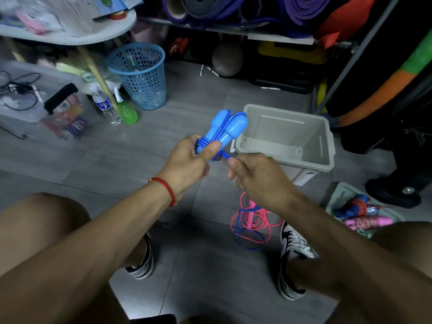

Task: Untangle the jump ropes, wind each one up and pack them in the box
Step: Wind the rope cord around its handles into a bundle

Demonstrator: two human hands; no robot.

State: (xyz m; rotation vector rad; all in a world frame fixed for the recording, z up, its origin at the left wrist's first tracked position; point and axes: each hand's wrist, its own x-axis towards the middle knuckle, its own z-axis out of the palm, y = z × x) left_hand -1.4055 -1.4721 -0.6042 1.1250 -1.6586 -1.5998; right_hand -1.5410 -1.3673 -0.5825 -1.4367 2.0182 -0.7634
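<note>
Fingers, left hand: curled round the two handles of the blue jump rope, thumb pressed across the wound cord, held above the floor just beside the box.
Fingers, right hand: pinching the blue cord's free end close to the bundle.
Box: grey plastic, open, on the floor ahead of me.
Pink jump rope: loose on the floor between my shoes, tangled with a blue cord loop.
Tray at right: wound ropes inside.
</note>
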